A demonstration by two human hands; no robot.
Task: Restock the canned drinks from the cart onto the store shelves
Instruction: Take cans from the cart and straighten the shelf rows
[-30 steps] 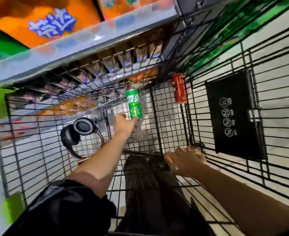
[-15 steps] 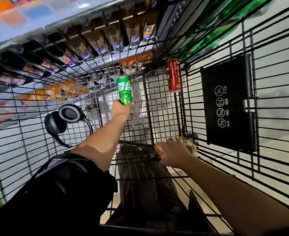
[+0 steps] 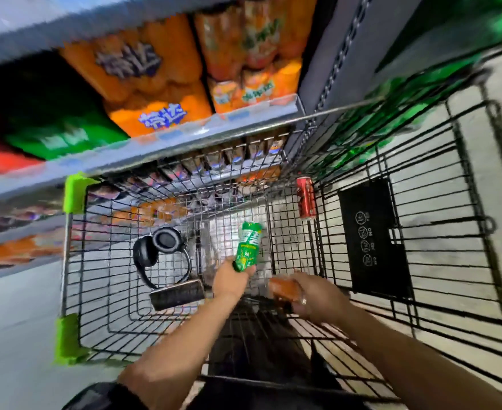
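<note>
Inside the black wire shopping cart (image 3: pixel 439 291), the left hand (image 3: pixel 229 281) grips the lower end of a slim green soda can (image 3: pixel 248 247), fingers wrapped round it, holding it tilted above the cart floor with its top leaning away from the person. Just beside it, the right hand (image 3: pixel 312 297) is curled round an orange can (image 3: pixel 282 288), which lies sideways in the grasp and is blurred. A red soda can (image 3: pixel 306 197) stands upright in the far right corner of the cart, against the wire wall. Black over-ear headphones (image 3: pixel 161 253) and a dark flat rectangular device (image 3: pixel 177 294) lie on the cart floor to the left. Beyond the cart, grey store shelves (image 3: pixel 155 143) carry orange drink packs (image 3: pixel 155 87) and green packs (image 3: pixel 57 134).
</note>
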